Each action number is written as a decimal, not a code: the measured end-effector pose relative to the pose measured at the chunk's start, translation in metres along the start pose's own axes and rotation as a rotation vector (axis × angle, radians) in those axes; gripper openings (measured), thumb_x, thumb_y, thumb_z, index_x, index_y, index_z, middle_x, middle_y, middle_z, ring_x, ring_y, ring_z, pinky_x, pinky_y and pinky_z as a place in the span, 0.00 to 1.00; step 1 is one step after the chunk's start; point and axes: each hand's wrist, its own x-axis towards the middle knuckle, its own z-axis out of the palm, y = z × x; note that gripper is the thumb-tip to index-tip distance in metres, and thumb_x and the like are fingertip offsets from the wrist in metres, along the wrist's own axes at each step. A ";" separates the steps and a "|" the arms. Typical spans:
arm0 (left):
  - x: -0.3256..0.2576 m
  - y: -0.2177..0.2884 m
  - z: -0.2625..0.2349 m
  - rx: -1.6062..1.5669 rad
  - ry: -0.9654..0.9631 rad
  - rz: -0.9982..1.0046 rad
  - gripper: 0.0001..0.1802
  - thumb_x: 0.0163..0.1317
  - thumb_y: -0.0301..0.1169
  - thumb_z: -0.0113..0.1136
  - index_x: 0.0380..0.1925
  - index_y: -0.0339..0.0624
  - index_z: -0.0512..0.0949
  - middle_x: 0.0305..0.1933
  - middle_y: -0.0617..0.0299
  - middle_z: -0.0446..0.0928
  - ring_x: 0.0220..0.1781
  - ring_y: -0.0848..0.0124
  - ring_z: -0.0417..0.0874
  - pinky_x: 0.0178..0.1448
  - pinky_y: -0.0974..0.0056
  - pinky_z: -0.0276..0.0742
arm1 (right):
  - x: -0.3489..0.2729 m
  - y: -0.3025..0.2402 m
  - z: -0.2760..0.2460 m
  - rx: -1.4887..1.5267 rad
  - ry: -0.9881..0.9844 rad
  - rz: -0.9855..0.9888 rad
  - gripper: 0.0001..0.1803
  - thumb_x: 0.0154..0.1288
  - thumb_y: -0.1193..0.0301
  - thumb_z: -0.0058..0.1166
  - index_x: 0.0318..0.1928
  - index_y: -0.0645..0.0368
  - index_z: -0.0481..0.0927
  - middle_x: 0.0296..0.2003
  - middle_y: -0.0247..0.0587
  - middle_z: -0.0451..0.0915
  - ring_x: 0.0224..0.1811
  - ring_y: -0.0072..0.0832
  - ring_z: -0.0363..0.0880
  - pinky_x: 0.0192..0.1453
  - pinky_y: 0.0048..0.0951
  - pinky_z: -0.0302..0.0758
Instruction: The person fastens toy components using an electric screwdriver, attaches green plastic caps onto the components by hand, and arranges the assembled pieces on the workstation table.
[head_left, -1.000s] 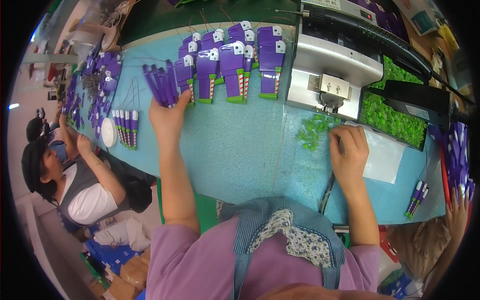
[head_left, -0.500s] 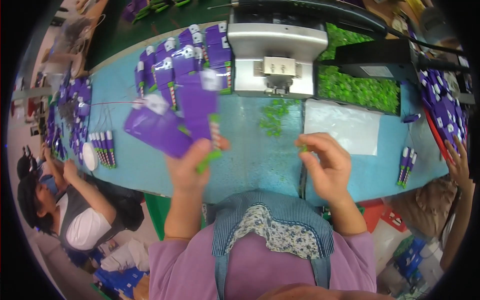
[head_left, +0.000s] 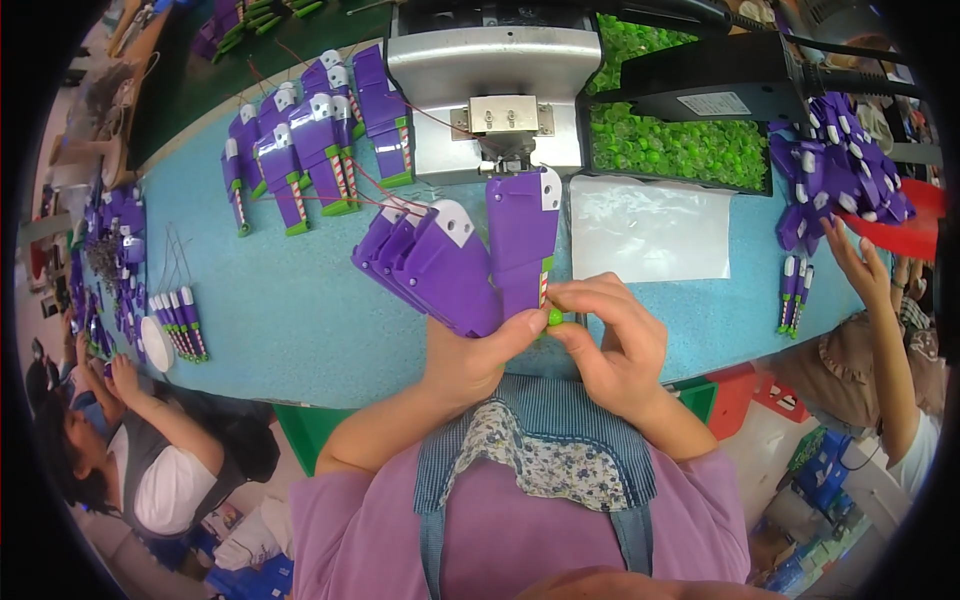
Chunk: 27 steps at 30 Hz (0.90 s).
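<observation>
My left hand (head_left: 475,360) is closed around a fan of several purple plastic toy legs (head_left: 440,270) with white tops and thin red wires. One toy leg (head_left: 522,225) stands upright in front of the machine, its red-and-white striped stretch at its lower right. My right hand (head_left: 615,345) pinches a small bright green piece (head_left: 555,316) against the lower end of that leg. Thumb and forefinger are pressed together around the piece; whether it is joined to the leg I cannot tell.
A metal machine (head_left: 495,70) stands behind my hands. Right of it are a tray of small green pieces (head_left: 660,150), a black box (head_left: 710,85) and a white sheet (head_left: 650,230). More purple legs (head_left: 315,140) lie at left. Co-workers sit on both sides; a hand (head_left: 855,260) reaches in at right.
My left hand has swung right with the purple legs and steadied. My right hand has brought the green piece to the upright leg. The view has shifted, and the loose green pieces are hidden.
</observation>
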 end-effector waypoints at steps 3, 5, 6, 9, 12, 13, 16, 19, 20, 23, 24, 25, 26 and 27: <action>0.002 -0.001 0.001 -0.111 -0.033 -0.042 0.18 0.55 0.18 0.63 0.47 0.37 0.76 0.44 0.61 0.79 0.45 0.75 0.79 0.49 0.69 0.76 | 0.001 0.001 -0.005 0.074 -0.023 0.086 0.11 0.52 0.82 0.64 0.38 0.66 0.80 0.38 0.47 0.82 0.37 0.37 0.80 0.40 0.30 0.77; 0.003 0.004 0.006 -0.154 -0.062 -0.058 0.21 0.56 0.18 0.62 0.51 0.37 0.73 0.47 0.59 0.78 0.47 0.72 0.80 0.50 0.67 0.76 | 0.001 0.002 -0.011 0.077 -0.022 0.109 0.10 0.52 0.81 0.64 0.37 0.65 0.81 0.38 0.47 0.82 0.37 0.37 0.80 0.40 0.30 0.76; 0.004 0.005 0.006 -0.160 -0.070 -0.065 0.21 0.56 0.18 0.62 0.51 0.37 0.73 0.47 0.59 0.78 0.47 0.72 0.80 0.50 0.67 0.76 | 0.002 0.002 -0.015 -0.005 0.004 0.091 0.11 0.51 0.81 0.65 0.37 0.65 0.80 0.37 0.46 0.82 0.37 0.38 0.79 0.40 0.31 0.76; 0.005 0.006 0.003 -0.190 -0.042 -0.129 0.24 0.56 0.17 0.61 0.54 0.37 0.71 0.50 0.56 0.76 0.49 0.69 0.80 0.53 0.65 0.76 | 0.003 0.022 -0.037 -0.330 0.083 0.060 0.12 0.49 0.80 0.65 0.36 0.64 0.80 0.37 0.44 0.81 0.37 0.38 0.78 0.40 0.33 0.74; 0.005 0.000 -0.005 -0.141 0.024 -0.068 0.26 0.54 0.23 0.63 0.54 0.33 0.69 0.47 0.50 0.77 0.42 0.62 0.83 0.41 0.60 0.84 | 0.001 0.050 -0.056 -0.689 0.137 0.068 0.11 0.48 0.79 0.64 0.35 0.62 0.80 0.36 0.40 0.79 0.38 0.38 0.74 0.42 0.35 0.70; 0.004 -0.002 -0.007 -0.152 0.002 -0.076 0.26 0.54 0.24 0.64 0.54 0.33 0.69 0.47 0.50 0.77 0.40 0.62 0.84 0.40 0.59 0.84 | 0.000 0.057 -0.058 -0.803 0.134 0.087 0.10 0.48 0.79 0.63 0.34 0.62 0.79 0.36 0.38 0.78 0.39 0.38 0.73 0.43 0.36 0.68; 0.003 -0.007 -0.012 -0.161 -0.041 -0.082 0.27 0.55 0.26 0.64 0.54 0.34 0.68 0.46 0.49 0.77 0.36 0.61 0.84 0.38 0.60 0.84 | 0.002 0.065 -0.054 -0.887 0.124 0.074 0.10 0.48 0.77 0.64 0.34 0.59 0.80 0.36 0.36 0.77 0.40 0.36 0.71 0.45 0.35 0.65; 0.001 -0.008 -0.017 -0.171 -0.063 -0.072 0.27 0.55 0.26 0.64 0.55 0.34 0.68 0.46 0.48 0.77 0.35 0.62 0.84 0.37 0.60 0.84 | 0.007 0.067 -0.051 -0.924 0.128 0.055 0.10 0.47 0.76 0.65 0.34 0.58 0.80 0.36 0.35 0.77 0.40 0.36 0.71 0.45 0.35 0.64; 0.000 -0.007 -0.018 -0.182 -0.063 -0.068 0.27 0.54 0.26 0.64 0.55 0.34 0.68 0.46 0.48 0.77 0.35 0.61 0.83 0.37 0.60 0.84 | 0.008 0.067 -0.050 -0.920 0.131 0.043 0.11 0.47 0.76 0.65 0.34 0.58 0.80 0.36 0.35 0.77 0.39 0.36 0.71 0.44 0.35 0.63; 0.000 -0.003 -0.015 -0.231 -0.064 -0.036 0.28 0.53 0.26 0.65 0.55 0.35 0.68 0.47 0.51 0.77 0.41 0.62 0.83 0.44 0.59 0.82 | 0.008 0.061 -0.048 -0.769 0.190 0.029 0.11 0.48 0.78 0.64 0.35 0.60 0.80 0.37 0.36 0.78 0.40 0.35 0.72 0.46 0.34 0.65; 0.000 -0.003 -0.015 -0.230 -0.052 -0.027 0.28 0.53 0.26 0.65 0.55 0.35 0.68 0.47 0.51 0.77 0.41 0.62 0.83 0.44 0.59 0.82 | 0.007 0.056 -0.047 -0.758 0.184 0.022 0.11 0.48 0.78 0.64 0.35 0.60 0.80 0.37 0.36 0.78 0.40 0.35 0.72 0.46 0.34 0.65; 0.000 -0.003 -0.013 -0.184 -0.039 0.016 0.28 0.54 0.25 0.64 0.56 0.35 0.68 0.48 0.53 0.76 0.45 0.63 0.81 0.49 0.59 0.80 | 0.006 0.049 -0.047 -0.536 0.177 0.103 0.10 0.50 0.78 0.64 0.36 0.61 0.80 0.38 0.37 0.78 0.41 0.34 0.73 0.47 0.32 0.67; 0.002 -0.003 -0.012 -0.137 -0.030 0.056 0.28 0.54 0.25 0.64 0.56 0.36 0.68 0.48 0.55 0.76 0.49 0.64 0.80 0.54 0.59 0.77 | 0.004 0.042 -0.045 -0.316 0.170 0.186 0.09 0.52 0.79 0.63 0.36 0.63 0.81 0.39 0.39 0.78 0.42 0.32 0.74 0.49 0.31 0.68; 0.003 -0.004 -0.010 -0.133 -0.021 0.063 0.28 0.54 0.25 0.64 0.56 0.36 0.68 0.48 0.55 0.76 0.49 0.64 0.80 0.54 0.59 0.77 | 0.002 0.035 -0.041 -0.307 0.164 0.181 0.09 0.52 0.79 0.63 0.36 0.63 0.81 0.39 0.39 0.78 0.42 0.32 0.74 0.49 0.31 0.68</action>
